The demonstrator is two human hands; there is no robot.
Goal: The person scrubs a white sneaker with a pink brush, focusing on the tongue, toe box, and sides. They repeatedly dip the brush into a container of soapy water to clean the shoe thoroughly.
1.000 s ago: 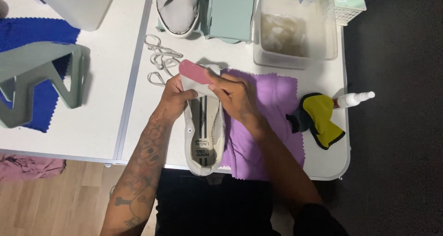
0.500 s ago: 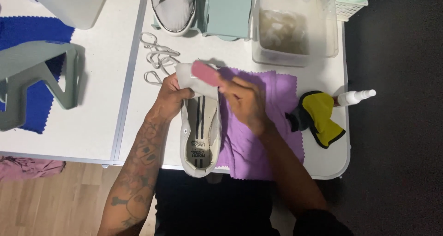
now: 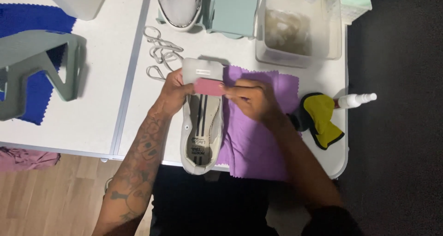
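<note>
A pale grey lace-less shoe [image 3: 201, 139] lies on the white table [image 3: 106, 111], heel toward me, its tongue pulled up at the far end. My left hand [image 3: 173, 92] grips the shoe's left side near the tongue. My right hand [image 3: 251, 100] presses a pink eraser block [image 3: 209, 86] against the tongue's base. A purple cloth [image 3: 258, 134] lies under my right hand and the shoe's right side.
White laces [image 3: 159, 51] lie loose behind the shoe. A second grey shoe [image 3: 179, 5], a mint box [image 3: 233, 7] and a clear tub [image 3: 300, 26] stand at the back. A yellow-black cloth [image 3: 320, 118] and a white spray bottle [image 3: 355, 100] are at right. A grey-green stand [image 3: 39, 65] sits on blue cloth [image 3: 27, 21].
The pink block has moved down from above the tongue to the tongue's base. The shoe has been lifted, tongue now upright. Both hands kept their grip.
</note>
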